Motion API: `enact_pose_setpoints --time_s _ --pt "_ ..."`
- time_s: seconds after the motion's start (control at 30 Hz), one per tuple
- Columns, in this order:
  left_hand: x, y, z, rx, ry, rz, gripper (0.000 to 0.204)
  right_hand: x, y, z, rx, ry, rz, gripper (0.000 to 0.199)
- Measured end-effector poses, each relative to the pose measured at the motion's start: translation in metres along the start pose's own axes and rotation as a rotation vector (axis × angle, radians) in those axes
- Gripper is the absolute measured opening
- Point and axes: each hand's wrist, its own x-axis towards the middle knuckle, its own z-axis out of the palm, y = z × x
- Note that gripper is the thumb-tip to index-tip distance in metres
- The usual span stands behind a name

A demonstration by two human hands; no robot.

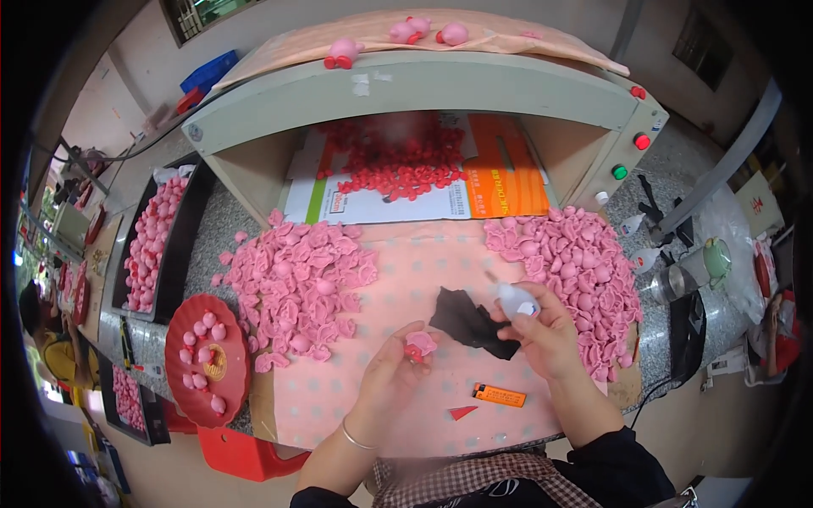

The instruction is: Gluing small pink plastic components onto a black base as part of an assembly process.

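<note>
Left hand (391, 366) pinches a small pink toy piece (419, 344) over the pink mat (406, 279). Right hand (546, 326) grips a small white squeeze bottle (514, 298), nozzle up-left, beside a black scrap (466, 322), between two pink heaps.

A speckled grey stone counter (212, 233) runs across the room, with a pale green box-shaped cabinet (406, 93) standing on it at twelve o'clock. Behind it rise cream walls (135, 51) and a barred window (199, 13) at eleven o'clock. The beige floor (728, 440) shows at four o'clock, daylight entering at nine o'clock.
</note>
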Motion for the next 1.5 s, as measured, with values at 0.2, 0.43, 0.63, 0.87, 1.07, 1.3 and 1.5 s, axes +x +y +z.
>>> enact_pose_setpoints --time_s 0.2,0.43,0.63,0.87,1.07,1.3,1.5 --pt "0.002 0.001 0.022 0.004 0.044 0.016 0.043 0.009 -0.024 -0.019 -0.344 -0.106 -0.022 0.034" --pt "0.000 -0.008 0.034 0.005 0.086 0.034 0.043 0.005 -0.052 -0.025 0.049 -0.233 -0.307 0.039" --pt "-0.007 -0.019 0.054 0.018 0.161 0.072 0.044 0.000 -0.068 -0.021 -0.142 -0.178 -0.245 0.036" --pt "-0.009 -0.018 0.061 -0.064 0.009 0.080 0.044 -0.006 -0.079 -0.024 -0.244 -0.020 -0.481 0.031" --pt "-0.001 -0.008 0.060 0.033 0.100 0.092 0.043 -0.006 -0.077 -0.009 -0.954 -0.216 -0.273 0.031" --pt "-0.001 -0.006 0.052 0.005 0.098 0.071 0.044 0.004 -0.042 -0.019 -0.767 -0.156 -0.085 0.031" --pt "-0.002 -0.005 0.033 -0.008 0.114 0.070 0.045 0.004 -0.056 -0.003 -0.225 0.035 -0.344 0.033"
